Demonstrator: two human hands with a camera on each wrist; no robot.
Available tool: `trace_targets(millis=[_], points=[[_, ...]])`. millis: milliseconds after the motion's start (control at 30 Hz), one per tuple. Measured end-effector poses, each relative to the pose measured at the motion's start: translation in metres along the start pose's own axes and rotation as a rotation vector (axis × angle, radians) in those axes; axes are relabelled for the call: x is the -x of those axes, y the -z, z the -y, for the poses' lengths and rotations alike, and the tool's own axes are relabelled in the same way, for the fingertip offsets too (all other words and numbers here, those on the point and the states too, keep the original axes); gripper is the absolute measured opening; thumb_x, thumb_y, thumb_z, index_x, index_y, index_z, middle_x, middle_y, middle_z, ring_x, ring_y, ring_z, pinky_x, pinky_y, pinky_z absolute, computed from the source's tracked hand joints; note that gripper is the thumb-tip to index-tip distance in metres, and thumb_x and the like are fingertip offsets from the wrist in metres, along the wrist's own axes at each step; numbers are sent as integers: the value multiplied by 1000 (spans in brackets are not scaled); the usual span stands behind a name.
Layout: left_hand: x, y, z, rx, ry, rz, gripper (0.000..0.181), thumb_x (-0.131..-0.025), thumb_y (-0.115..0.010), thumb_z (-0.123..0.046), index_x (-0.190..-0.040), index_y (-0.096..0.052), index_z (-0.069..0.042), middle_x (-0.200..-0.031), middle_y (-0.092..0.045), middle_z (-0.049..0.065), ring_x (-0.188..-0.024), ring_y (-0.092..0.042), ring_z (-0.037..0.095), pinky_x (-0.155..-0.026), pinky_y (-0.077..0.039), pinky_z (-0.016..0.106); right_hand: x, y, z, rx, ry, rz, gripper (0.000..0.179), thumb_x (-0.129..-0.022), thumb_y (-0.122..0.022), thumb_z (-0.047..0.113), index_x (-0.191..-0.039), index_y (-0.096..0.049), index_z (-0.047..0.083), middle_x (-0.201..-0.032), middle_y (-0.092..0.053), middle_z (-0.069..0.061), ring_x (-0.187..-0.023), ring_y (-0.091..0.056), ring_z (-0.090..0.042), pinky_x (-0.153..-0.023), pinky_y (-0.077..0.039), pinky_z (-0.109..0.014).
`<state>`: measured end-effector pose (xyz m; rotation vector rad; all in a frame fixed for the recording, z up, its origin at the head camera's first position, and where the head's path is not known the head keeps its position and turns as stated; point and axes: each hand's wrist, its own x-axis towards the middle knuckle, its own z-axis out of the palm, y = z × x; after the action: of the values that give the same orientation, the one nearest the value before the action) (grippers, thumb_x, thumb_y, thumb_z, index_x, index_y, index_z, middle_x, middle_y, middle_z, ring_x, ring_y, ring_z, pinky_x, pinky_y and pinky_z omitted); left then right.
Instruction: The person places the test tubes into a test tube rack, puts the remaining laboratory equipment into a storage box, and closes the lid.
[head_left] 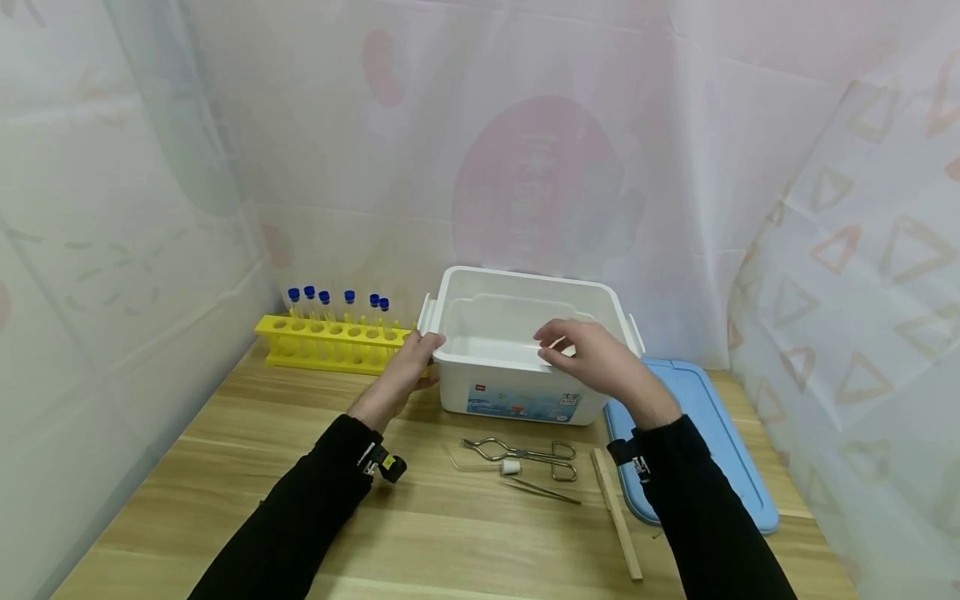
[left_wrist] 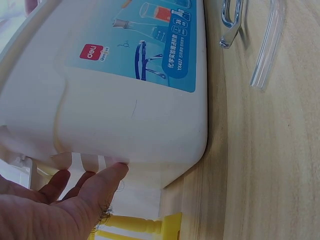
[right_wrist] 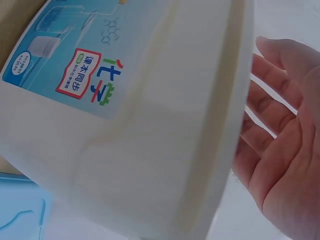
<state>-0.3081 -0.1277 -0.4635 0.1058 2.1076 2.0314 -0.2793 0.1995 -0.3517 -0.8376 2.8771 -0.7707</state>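
Observation:
A white plastic storage box [head_left: 480,385] with a blue label stands lidless on the table. At its left end my left hand [head_left: 405,367] holds the side by the rim and handle; in the left wrist view, the fingers [left_wrist: 107,182] lie against the wall below the handle. Above the front rim, towards the right, my right hand [head_left: 588,357] hangs with loosely bent fingers and nothing in them. The right wrist view has this hand [right_wrist: 280,130] on the inner side of the rim, palm showing. Nothing is visible on the part of the box floor in sight.
A yellow rack [head_left: 330,333] with blue-capped test tubes stands left of the box. In front lie crucible tongs [head_left: 525,454], a bent glass tube with a white stopper [head_left: 510,467], tweezers [head_left: 542,492] and a wooden clamp [head_left: 618,517]. A blue lid [head_left: 723,454] lies at right.

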Motion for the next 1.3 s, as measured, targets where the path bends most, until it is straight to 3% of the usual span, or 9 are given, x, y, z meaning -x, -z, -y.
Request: trace_targets(millis=[533, 833, 1033, 1300], points=[[-3, -2, -1, 5, -1, 2, 83, -118, -47, -46, -188, -14, -16, -190, -29, 26, -176, -34, 54, -138, -35, 83, 39, -2, 32, 52, 63, -22, 31, -118, -72, 19, -147, -77, 10, -144, -82, -12, -127, -81, -33, -110, -69, -59], [-5, -3, 1, -3, 1, -5, 82, -118, -46, -44, -187, -16, -13, -188, -31, 27, -175, -35, 54, -136, -37, 84, 51, -21, 42, 149, 109, 2, 29, -114, -77, 18, -143, -79, 14, -135, -86, -7, -123, -83, -27, -101, -70, -50], [-5, -2, 1, -2, -1, 0, 82, -118, -47, -45, -187, -16, -14, -189, -31, 27, -175, -35, 54, -137, -36, 84, 52, -37, 44, 217, 149, 34, 20, -114, -79, 23, -133, -81, 19, -129, -87, -3, -119, -85, -25, -100, -71, -49], [-4, -2, 2, 11, -5, 6, 81, -118, -47, -44, -188, -16, -16, -189, -31, 26, -176, -34, 53, -138, -34, 84, 53, -57, 40, 219, 127, 118, 21, -111, -82, 23, -131, -82, 16, -126, -87, -1, -116, -84, -22, -99, -71, -45]])
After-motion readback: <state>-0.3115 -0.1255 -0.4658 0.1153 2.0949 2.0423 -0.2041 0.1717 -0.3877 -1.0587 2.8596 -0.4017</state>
